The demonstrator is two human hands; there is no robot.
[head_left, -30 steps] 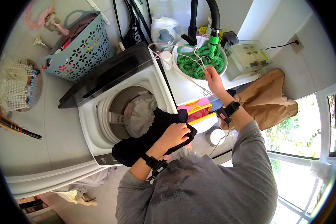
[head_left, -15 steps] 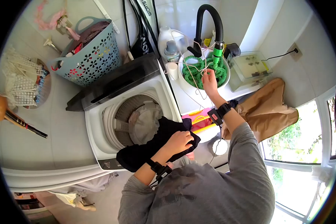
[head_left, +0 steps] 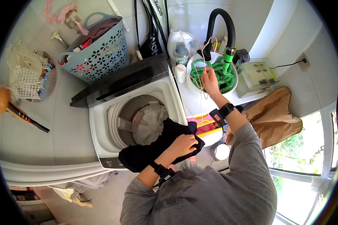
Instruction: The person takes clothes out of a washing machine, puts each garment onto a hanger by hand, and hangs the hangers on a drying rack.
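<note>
My left hand is closed on a black garment, which is bunched over the front rim of the open washing machine. Part of the cloth hangs into the mouth of the drum. My right hand reaches over a white bucket and pinches a thin, pale wire clothes hanger. Its thin bars cross in front of the bucket, and I cannot tell whether there is more than one hanger. Coiled green hose fills the bucket, below a black, curved faucet.
Left of the raised machine lid stands a blue laundry basket with clothes. Bottles and a white cup are beside the bucket. A clear water tank and a brown paper bag are on the right.
My right hand has drawn slightly left across the bucket, with the pale hanger shifting along. My left hand stays on the black garment. The whole view has shifted a little.
</note>
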